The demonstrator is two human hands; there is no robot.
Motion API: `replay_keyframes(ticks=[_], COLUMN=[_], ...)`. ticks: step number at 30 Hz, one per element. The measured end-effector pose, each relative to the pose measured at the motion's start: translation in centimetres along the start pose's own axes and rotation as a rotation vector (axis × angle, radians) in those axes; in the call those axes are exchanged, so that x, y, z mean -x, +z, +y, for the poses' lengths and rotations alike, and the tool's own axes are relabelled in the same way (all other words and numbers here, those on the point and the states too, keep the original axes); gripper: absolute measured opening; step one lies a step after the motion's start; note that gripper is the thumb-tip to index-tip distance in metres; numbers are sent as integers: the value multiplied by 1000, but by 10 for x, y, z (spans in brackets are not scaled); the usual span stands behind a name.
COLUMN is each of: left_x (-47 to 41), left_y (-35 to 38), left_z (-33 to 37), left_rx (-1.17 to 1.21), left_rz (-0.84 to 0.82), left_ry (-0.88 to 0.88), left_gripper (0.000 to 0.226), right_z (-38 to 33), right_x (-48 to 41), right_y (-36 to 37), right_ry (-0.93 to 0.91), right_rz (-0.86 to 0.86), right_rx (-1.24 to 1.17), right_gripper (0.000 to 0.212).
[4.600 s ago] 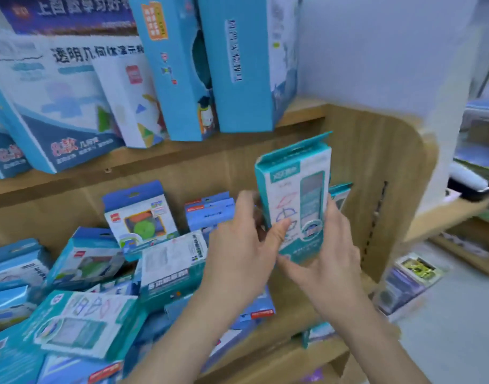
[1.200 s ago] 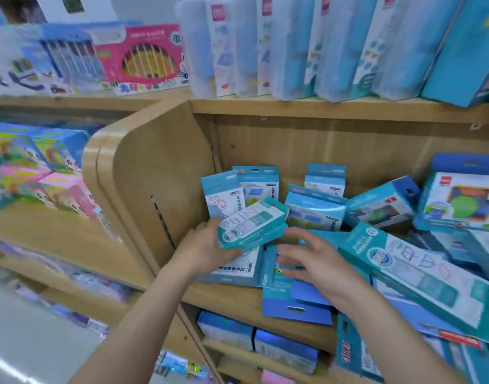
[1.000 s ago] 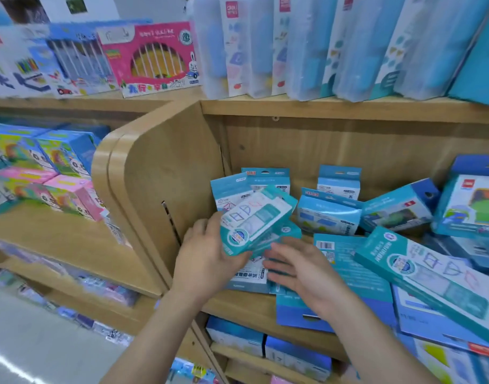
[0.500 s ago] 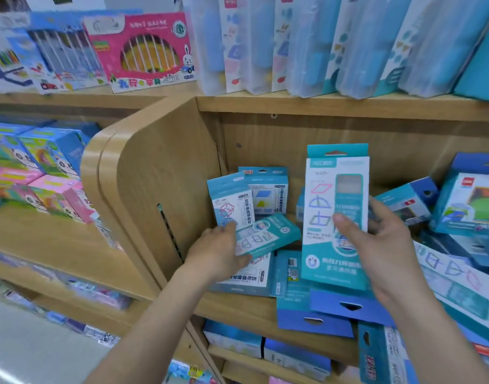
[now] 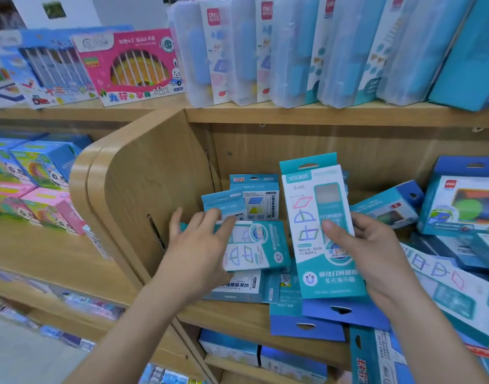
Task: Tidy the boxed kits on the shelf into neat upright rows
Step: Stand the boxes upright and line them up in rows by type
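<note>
My right hand (image 5: 376,253) holds a tall teal-and-white kit box (image 5: 318,217) upright in front of the shelf's back wall, with the thumb on its front. My left hand (image 5: 196,248) lies with spread, straight fingers on the left end of a smaller teal kit box (image 5: 260,248), which lies sideways. Behind that one, two small blue kit boxes (image 5: 257,200) stand upright near the wooden divider (image 5: 143,189). More kit boxes lie flat beneath both hands, and several blue ones (image 5: 307,325) overhang the shelf's front edge (image 5: 237,314).
A loose heap of teal and blue boxes (image 5: 459,206) fills the shelf to the right. Clear plastic cases (image 5: 293,51) and a pink box (image 5: 132,65) stand on the shelf above. Colourful boxes (image 5: 29,173) sit on the left-hand shelf, and a lower shelf holds more boxes (image 5: 262,353).
My right hand lifted the tall box out of the pile and now keeps it upright. The small teal box has turned flatter, and my left hand's fingers have spread over it.
</note>
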State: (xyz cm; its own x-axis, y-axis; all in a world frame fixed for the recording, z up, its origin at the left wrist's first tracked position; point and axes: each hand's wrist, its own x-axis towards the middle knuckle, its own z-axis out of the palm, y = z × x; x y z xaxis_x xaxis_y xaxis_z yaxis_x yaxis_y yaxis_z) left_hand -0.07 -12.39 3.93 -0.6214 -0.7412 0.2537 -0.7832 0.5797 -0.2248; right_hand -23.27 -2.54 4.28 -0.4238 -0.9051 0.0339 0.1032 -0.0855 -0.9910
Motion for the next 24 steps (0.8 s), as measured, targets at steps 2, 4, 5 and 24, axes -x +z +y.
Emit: replay_keyframes(ticks=[2, 4, 5, 24], left_x=[6, 10, 10, -19], left_y=[-11, -23, -30, -114], left_z=[-6, -10, -10, 87], left_rx=[-30, 20, 50, 1706], left_rz=[119, 133, 142, 372], left_ry=[109, 178, 212, -135], left_gripper=[103, 101, 96, 50], right_z=[-6, -12, -15, -66], right_x=[-2, -3, -5, 38], right_y=[2, 6, 7, -50], right_ry=[-26, -55, -57, -95], right_rz=[-83, -184, -243, -20], right_rx=[24, 70, 99, -172], right_gripper=[27, 30, 29, 31])
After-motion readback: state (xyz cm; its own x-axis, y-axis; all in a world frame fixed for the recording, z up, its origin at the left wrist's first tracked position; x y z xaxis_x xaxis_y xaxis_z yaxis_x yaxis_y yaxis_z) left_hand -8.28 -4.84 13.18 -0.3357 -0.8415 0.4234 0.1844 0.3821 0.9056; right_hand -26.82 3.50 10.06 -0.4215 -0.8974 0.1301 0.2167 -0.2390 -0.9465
